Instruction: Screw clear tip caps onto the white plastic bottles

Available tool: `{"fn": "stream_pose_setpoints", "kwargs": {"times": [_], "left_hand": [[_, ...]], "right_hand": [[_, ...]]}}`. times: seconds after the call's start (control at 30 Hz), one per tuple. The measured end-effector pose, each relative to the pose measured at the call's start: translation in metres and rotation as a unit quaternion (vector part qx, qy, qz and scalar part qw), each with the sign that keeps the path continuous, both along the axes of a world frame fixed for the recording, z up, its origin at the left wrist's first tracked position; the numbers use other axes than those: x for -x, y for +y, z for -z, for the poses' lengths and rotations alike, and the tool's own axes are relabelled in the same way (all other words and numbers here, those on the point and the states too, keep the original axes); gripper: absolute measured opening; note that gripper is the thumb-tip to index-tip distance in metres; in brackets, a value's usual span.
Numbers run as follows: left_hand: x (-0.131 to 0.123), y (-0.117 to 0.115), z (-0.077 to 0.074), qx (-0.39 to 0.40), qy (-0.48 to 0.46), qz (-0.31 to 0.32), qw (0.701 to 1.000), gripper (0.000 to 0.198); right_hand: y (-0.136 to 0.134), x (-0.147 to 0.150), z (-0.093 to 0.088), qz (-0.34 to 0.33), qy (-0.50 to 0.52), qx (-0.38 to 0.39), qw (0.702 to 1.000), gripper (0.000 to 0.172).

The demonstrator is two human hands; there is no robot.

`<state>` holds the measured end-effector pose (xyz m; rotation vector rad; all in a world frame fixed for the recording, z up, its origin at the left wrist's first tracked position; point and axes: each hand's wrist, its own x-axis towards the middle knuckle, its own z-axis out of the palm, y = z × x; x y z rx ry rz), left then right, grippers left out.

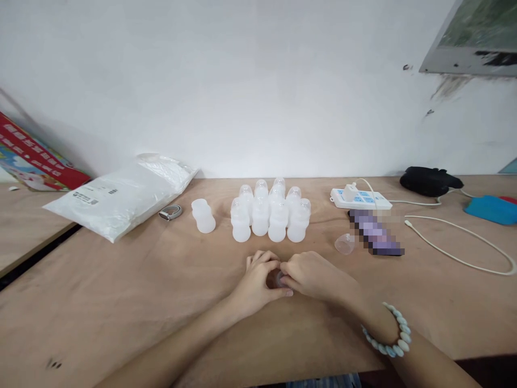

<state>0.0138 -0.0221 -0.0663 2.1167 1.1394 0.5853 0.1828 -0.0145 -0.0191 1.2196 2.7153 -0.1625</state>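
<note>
My left hand (pixel 258 280) and my right hand (pixel 313 275) meet on the wooden table (pixel 121 302) near its front middle. Both have their fingers curled round a small clear object (pixel 278 278) between them, mostly hidden. Just behind my hands stands a cluster of several white translucent bottles (pixel 270 213). One more white bottle (pixel 203 215) stands alone to the left of the cluster. A small clear cap (pixel 344 243) lies to the right of my right hand. A beaded bracelet (pixel 390 331) circles my right wrist.
A white plastic bag (pixel 121 196) lies at the back left, a metal ring (pixel 170 213) beside it. A power strip (pixel 359 198) with white cable (pixel 464 242), a blurred phone (pixel 375 233), a black item (pixel 430 180) and a blue item (pixel 490 209) occupy the right.
</note>
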Motion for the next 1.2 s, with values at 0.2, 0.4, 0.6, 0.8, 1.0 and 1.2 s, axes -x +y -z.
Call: {"fn": "stream_pose_setpoints", "kwargs": {"times": [0.2, 0.4, 0.6, 0.8, 1.0, 1.2], "left_hand": [[0.0, 0.0, 0.001, -0.003, 0.007, 0.002, 1.0, 0.029], [0.002, 0.002, 0.005, -0.028, 0.019, 0.016, 0.999, 0.033], [0.002, 0.003, 0.005, -0.023, 0.02, 0.014, 0.999, 0.036], [0.003, 0.003, 0.005, -0.034, 0.019, 0.014, 0.999, 0.032], [0.004, 0.005, 0.009, -0.053, 0.025, 0.018, 0.998, 0.039], [0.022, 0.009, -0.012, -0.077, -0.001, 0.045, 0.996, 0.086]], "right_hand": [[0.011, -0.002, 0.008, -0.007, 0.097, 0.066, 0.993, 0.017], [0.018, -0.008, 0.013, 0.014, 0.221, 0.162, 0.962, 0.029], [0.017, -0.008, 0.013, 0.033, 0.251, 0.189, 0.949, 0.028], [0.015, -0.007, 0.008, 0.032, 0.233, 0.159, 0.959, 0.027], [0.017, -0.014, 0.005, 0.049, 0.195, 0.179, 0.963, 0.027], [0.02, -0.024, 0.011, 0.062, 0.179, 0.17, 0.967, 0.044]]}}
